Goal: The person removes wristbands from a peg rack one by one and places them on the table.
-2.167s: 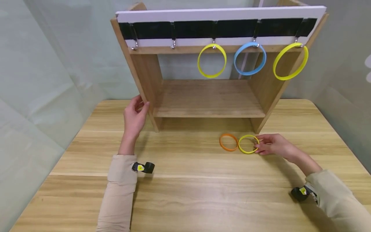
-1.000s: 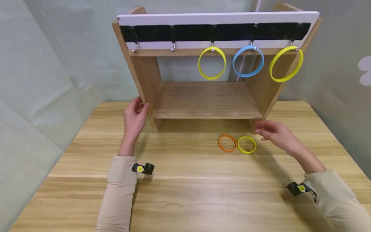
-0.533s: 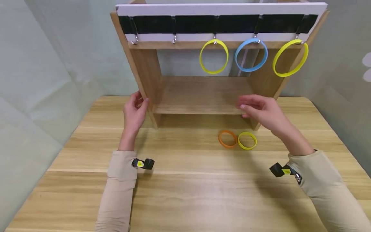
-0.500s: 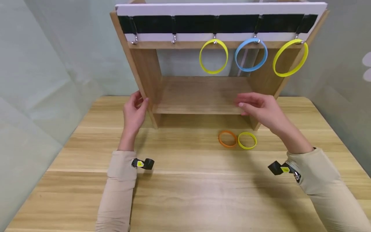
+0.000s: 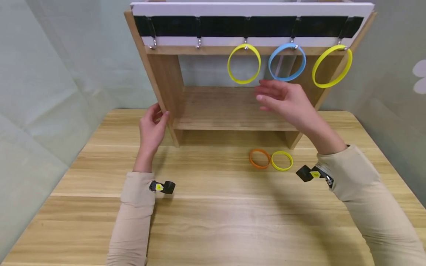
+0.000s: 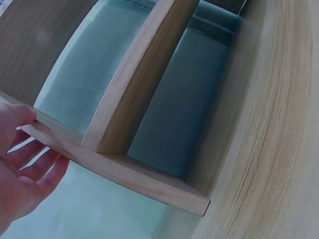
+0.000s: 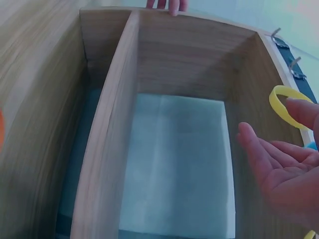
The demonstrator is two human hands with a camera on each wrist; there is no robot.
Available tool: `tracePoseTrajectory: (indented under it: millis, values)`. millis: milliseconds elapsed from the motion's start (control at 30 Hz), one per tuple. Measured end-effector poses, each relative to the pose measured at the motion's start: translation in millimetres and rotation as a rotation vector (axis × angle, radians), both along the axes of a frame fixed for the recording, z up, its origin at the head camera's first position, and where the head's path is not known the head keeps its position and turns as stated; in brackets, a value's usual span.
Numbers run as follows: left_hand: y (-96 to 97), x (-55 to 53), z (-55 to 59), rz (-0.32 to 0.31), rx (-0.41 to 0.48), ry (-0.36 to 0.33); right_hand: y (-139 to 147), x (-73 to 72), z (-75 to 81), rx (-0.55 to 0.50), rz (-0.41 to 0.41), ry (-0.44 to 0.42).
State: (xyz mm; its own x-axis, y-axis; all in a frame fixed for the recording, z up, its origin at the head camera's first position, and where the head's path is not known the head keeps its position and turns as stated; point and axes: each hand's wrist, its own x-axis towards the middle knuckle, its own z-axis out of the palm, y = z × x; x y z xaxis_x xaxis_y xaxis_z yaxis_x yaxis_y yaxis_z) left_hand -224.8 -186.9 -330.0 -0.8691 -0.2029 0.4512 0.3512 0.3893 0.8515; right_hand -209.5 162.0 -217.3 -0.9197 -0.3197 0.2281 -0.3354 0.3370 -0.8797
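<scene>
The edge of a wooden rack's side panel (image 5: 154,75) is pinched between thumb and fingers by the left hand (image 5: 153,127). Nothing is held by the right hand (image 5: 283,99), whose fingers are parted from the thumb and loosely bent; it is raised before the rack, near a hanging yellow ring (image 5: 244,82) and a blue ring (image 5: 270,64). Whether either is touched cannot be told. Another yellow hoop (image 5: 324,85) is hung at the far right; two hooks (image 5: 198,45) at the left are left bare. Below, an orange ring (image 5: 259,167) and a yellow band (image 5: 281,169) are laid side by side on the table (image 5: 219,229).
</scene>
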Motion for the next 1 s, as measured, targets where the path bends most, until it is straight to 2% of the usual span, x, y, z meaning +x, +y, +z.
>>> tracePoseTrajectory:
  millis: [300, 600, 900, 1000]
  values:
    - [-1.7, -2.7, -3.6, -0.007, 0.0, 0.02, -19.4, -4.3, 7.0, -0.115, 0.009, -0.01]
    - [-2.2, -2.5, -2.5, -0.013, 0.0, 0.032, -31.6, -4.4, 11.0, -0.152, -0.015, 0.047]
    - [-2.3, -3.0, -3.1, -0.016, 0.002, 0.039, -37.7, -2.4, 16.6, -0.173, -0.041, 0.08]
    - [-2.6, -2.5, -2.9, -0.021, 0.003, 0.038, -38.8, -1.7, 18.5, -0.203, -0.041, 0.067]
